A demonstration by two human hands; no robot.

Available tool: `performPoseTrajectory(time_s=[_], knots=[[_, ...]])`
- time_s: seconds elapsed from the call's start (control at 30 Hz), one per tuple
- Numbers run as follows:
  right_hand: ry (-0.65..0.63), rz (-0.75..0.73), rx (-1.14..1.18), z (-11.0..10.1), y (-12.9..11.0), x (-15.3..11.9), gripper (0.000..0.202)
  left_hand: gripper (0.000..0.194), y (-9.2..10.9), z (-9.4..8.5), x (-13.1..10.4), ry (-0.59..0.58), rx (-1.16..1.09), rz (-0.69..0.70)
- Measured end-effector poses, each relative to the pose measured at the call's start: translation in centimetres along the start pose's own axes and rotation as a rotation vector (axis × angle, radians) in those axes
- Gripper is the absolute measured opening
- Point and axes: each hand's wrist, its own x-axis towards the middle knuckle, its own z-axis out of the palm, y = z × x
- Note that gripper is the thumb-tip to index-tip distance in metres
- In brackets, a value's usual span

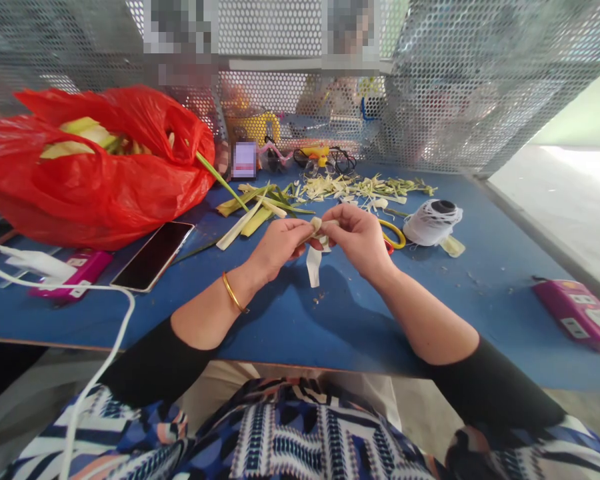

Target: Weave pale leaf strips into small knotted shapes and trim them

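Above the middle of the blue table [300, 333], both hands meet on a pale strip of corn husk [313, 267]. My left hand [283, 245] pinches its folded upper part between thumb and fingers. From the other side my right hand [356, 233] is closed on the same husk, fingertips close to the left ones. One flat end of the strip hangs down below the fingers. Just behind my right hand lie scissors with yellow and red handles [394, 233], partly hidden by the hand. A spool of white thread [433, 221] stands to their right.
Husk leaves [253, 212] and a heap of trimmings [330, 189] lie behind the hands. At left are a red plastic bag [145, 193] with husks, a phone [155, 257], a purple box [87, 270] and a white cable [125, 320]. Another purple box [583, 310] lies right. A perforated metal screen [270, 90] stands behind.
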Motion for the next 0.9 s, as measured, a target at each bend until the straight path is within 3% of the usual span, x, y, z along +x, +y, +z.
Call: performPoseTrajectory(time_s=[0.2, 0.63, 0.9], knots=[[0.095, 0.077, 0.076, 0.06, 0.13, 0.06, 0.015, 0.018, 0.17, 0.14, -0.15, -0.01, -0.045, -0.007], [-0.007, 0.11, 0.125, 0.03, 0.03, 0.19, 0.022, 0.023, 0.02, 0.14, -0.03, -0.019, 0.019, 0.005], [0.049, 0.141, 0.055, 0.3, -0.12, -0.06, 0.027, 0.023, -0.05, 0.08, -0.09, -0.035, 0.046, 0.011]])
